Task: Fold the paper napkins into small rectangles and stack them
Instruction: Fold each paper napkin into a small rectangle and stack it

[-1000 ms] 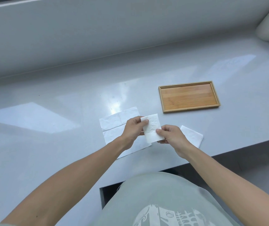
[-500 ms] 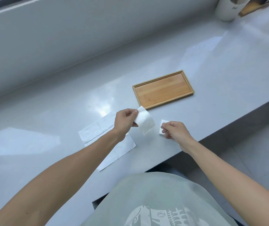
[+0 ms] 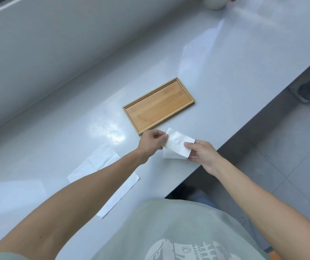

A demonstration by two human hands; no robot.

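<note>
A small folded white napkin [image 3: 178, 143] hangs just above the grey counter, pinched at its left edge by my left hand [image 3: 151, 141] and at its lower right edge by my right hand [image 3: 200, 153]. Directly under it lies another folded napkin [image 3: 169, 155] flat on the counter, mostly covered. Unfolded white napkins [image 3: 96, 164] lie spread out to the left, partly hidden by my left forearm.
An empty bamboo tray [image 3: 158, 105] sits just beyond my hands. The counter's front edge [image 3: 244, 126] runs diagonally at right, with tiled floor below. A white cup [image 3: 214, 3] stands at the far top right. A grey wall rises behind the counter.
The view has swung left to right. My right hand has come back onto the folded napkin, and both hands have carried it right, over the folded napkin on the counter.
</note>
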